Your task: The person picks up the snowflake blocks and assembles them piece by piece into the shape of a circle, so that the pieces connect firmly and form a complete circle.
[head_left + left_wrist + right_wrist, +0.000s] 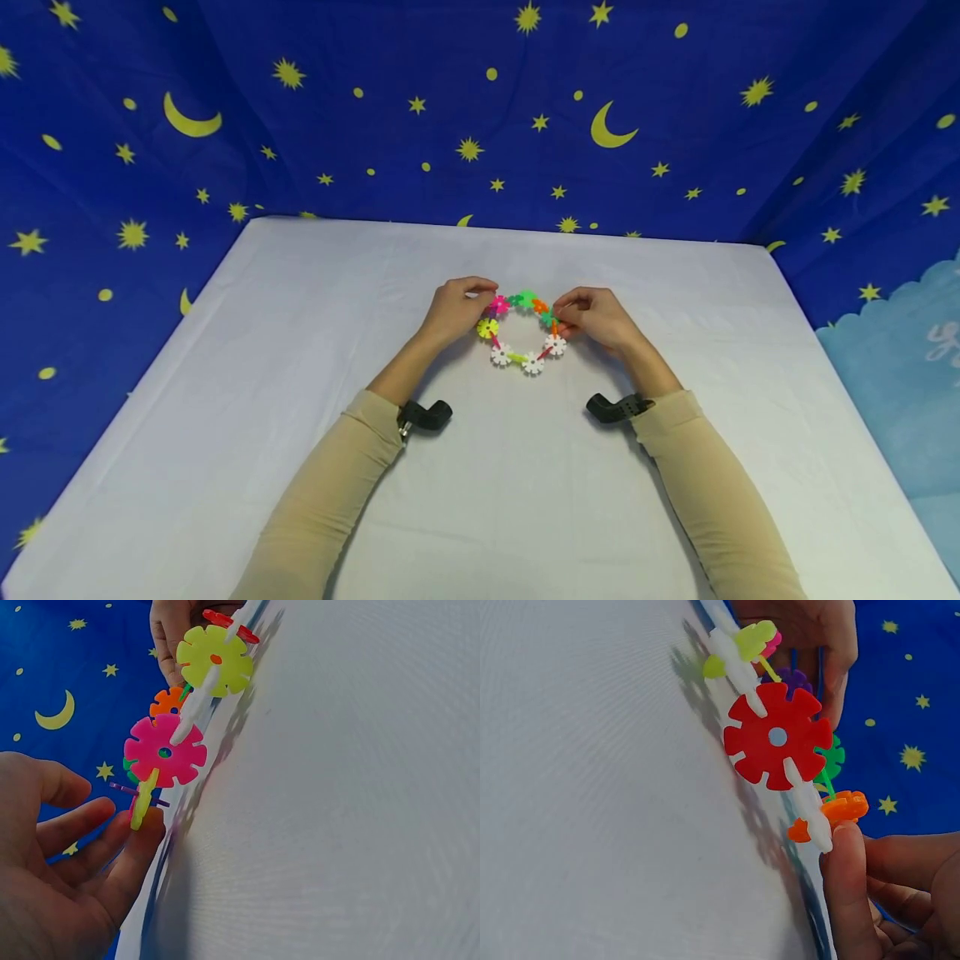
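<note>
A ring of interlocking plastic flower discs [532, 363] in white, yellow, pink, green, orange and other colours is held above the white table. At the ring's upper left, fingertips of my left hand [457, 310] pinch it near the pink disc [165, 750] and a yellow disc seen edge-on. My right hand [600, 317] grips the opposite side between thumb and finger, by the orange disc [845, 806]. The red disc [778, 736] shows beside it in the right wrist view. Fingers partly hide the held discs.
The white-covered table [480, 500] spreads around both arms. Behind it hangs a blue curtain [420, 108] with yellow stars and moons; a light blue panel [900, 367] is at the right. Black wrist cameras [427, 415] sit on both wrists.
</note>
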The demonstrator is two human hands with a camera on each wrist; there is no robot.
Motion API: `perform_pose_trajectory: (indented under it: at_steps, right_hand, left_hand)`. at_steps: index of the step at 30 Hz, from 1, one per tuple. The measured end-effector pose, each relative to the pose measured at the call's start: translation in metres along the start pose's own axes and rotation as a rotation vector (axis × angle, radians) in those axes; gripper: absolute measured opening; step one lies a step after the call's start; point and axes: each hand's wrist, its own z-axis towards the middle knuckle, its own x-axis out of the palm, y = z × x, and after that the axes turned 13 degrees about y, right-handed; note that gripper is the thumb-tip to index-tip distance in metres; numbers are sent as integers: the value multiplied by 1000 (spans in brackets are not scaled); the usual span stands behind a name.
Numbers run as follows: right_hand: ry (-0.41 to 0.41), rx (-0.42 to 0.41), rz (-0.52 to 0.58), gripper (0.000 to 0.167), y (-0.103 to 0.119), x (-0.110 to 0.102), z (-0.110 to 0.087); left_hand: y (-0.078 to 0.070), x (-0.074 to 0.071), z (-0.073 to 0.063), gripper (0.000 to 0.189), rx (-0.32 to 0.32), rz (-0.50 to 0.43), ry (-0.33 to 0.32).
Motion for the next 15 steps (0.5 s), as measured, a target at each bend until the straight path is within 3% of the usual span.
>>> perform_pose_trajectory:
  at_steps: [15]
  right_hand:
    - [21,42,-79,28,-3,-1,1]
  left_hand:
    - [5,0,2,29,9,19,30]
